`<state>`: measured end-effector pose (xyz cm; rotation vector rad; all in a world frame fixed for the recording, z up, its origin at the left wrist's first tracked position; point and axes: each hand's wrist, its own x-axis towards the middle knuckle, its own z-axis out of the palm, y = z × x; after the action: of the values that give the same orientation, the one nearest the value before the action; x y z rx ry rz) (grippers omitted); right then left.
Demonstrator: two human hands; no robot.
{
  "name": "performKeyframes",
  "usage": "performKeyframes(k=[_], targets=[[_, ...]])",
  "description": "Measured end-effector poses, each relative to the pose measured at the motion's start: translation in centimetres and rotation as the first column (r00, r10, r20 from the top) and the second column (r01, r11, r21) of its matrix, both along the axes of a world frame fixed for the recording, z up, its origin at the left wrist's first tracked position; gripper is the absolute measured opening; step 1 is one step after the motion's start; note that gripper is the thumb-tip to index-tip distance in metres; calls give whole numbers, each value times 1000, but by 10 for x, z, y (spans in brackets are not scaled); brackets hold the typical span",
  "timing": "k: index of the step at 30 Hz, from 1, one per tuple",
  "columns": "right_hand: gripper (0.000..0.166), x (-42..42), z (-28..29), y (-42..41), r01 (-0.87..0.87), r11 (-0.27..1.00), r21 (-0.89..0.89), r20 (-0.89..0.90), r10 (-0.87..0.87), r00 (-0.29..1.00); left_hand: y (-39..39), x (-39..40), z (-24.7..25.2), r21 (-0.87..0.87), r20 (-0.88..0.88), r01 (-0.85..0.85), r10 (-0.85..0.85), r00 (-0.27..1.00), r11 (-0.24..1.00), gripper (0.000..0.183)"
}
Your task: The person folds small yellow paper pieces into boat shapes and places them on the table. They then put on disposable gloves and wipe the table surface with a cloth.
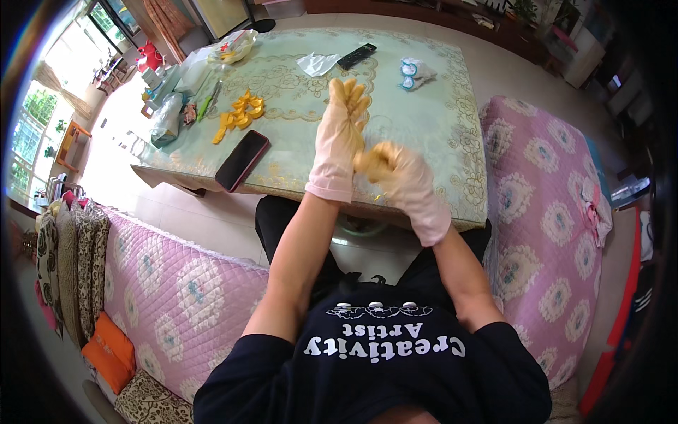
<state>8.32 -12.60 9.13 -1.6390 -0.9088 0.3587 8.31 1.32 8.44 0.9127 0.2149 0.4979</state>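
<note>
My left hand [341, 127] wears a pale rubber glove, yellowish at the fingers and pinkish at the cuff. It is raised over the table's front part, fingers extended and slightly apart, holding nothing visible. A matching glove covers my right hand [405, 177], whose fingers are curled and blurred. Its fingertips meet the side of the left glove near the wrist; whether they grip the rubber cannot be told. Both cuffs reach past the wrists. Beneath lies a table [286, 159] with a pale green, gold-patterned cover.
A smartphone [242, 160] lies at the front edge, with folded yellow strips [241, 114] behind it. Further back are a green-handled knife [205, 107], a white tissue [318, 63], a black remote control [357, 56] and a white bundle with blue trim [416, 73]. Quilted sofas [535, 212] flank me.
</note>
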Motion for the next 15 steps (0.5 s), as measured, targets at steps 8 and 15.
performKeyframes(k=[8,15], targets=[[67,-29,-44,19,35,992,125,69,-44,997,12,4,-24,-124,-97,-146,134,986,982,62],[21,-13,-56,27,14,980,196,-10,-12,1000,12,3,-29,-16,-150,-98,94,984,995,43]])
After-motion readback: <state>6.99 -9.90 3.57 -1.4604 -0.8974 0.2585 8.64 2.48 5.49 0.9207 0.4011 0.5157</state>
